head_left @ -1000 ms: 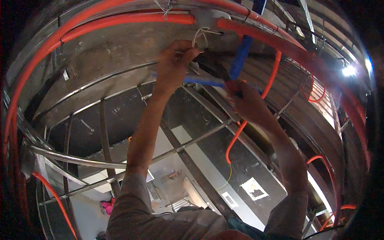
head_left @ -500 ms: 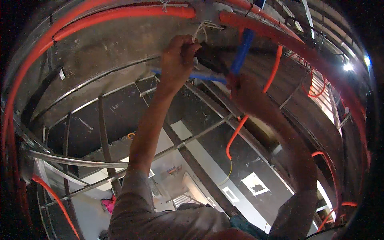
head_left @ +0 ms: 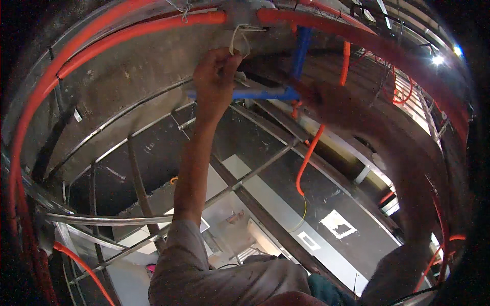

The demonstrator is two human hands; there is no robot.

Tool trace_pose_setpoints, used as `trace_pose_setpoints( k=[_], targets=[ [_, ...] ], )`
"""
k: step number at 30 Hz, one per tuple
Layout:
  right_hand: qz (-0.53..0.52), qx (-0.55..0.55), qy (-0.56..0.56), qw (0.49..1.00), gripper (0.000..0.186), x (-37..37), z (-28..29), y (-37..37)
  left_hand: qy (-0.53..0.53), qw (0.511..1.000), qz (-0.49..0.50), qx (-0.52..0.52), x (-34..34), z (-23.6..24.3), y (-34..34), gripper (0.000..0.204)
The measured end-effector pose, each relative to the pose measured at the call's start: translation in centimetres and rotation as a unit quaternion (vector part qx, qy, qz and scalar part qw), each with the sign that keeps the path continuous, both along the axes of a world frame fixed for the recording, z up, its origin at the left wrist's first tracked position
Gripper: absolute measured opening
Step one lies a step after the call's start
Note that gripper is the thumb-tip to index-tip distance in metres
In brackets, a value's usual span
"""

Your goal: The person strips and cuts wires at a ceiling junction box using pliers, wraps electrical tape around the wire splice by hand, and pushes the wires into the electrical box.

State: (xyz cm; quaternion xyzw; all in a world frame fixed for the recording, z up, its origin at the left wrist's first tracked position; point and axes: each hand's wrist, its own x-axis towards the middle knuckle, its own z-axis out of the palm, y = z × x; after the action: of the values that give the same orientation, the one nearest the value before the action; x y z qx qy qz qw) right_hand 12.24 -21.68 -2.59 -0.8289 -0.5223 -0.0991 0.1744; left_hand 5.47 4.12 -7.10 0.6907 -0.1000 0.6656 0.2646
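Note:
High in the head view, my left hand (head_left: 214, 76) pinches a pale wire loop (head_left: 233, 38) hanging below a grey junction box (head_left: 238, 15) between orange-red conduits (head_left: 189, 18). My right hand (head_left: 321, 102), dim and blurred, is raised beside the crossing of a blue vertical pipe (head_left: 301, 46) and a blue horizontal pipe (head_left: 260, 94); its fingers are curled, and what they hold is too dark to make out. A dark shadowed strip lies between my two hands.
A curved metal framework (head_left: 107, 219) spans the view over dark panels (head_left: 102, 188) and a pale room surface. Orange flexible conduits (head_left: 310, 158) hang on the right and lower left, with a thin yellow wire (head_left: 304, 214) at one end. Loose wires and bright lights (head_left: 437, 60) are at upper right.
The view has shifted. My right hand and forearm have moved up and to the right, its elbow swinging outward. My left hand stays pinched on the wire loop.

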Motion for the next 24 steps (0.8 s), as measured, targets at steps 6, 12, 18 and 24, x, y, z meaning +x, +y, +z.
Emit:
trace_pose_setpoints(
  k=[6,12,18,24],
  targets=[
    [0.052,0.183,0.24,0.952,0.029,6.3,-12.5,-0.1,0.068,0.942,-0.284,-0.165,0.0,-0.2,-2.3,0.019],
    [0.174,0.28,0.225,0.917,0.026,7.7,-15.2,4.6,0.077,0.926,-0.3,-0.214,-0.6,0.5,-3.3,0.02],
    [0.217,0.304,0.366,0.853,0.033,7.3,-15.1,9.5,0.111,0.944,-0.203,-0.234,-1.7,1.1,-2.6,0.019],
    [0.275,0.337,0.409,0.802,0.035,8.1,-15.2,13.8,0.142,0.898,-0.316,-0.272,-2.2,2.0,-3.3,0.021]
  ],
)
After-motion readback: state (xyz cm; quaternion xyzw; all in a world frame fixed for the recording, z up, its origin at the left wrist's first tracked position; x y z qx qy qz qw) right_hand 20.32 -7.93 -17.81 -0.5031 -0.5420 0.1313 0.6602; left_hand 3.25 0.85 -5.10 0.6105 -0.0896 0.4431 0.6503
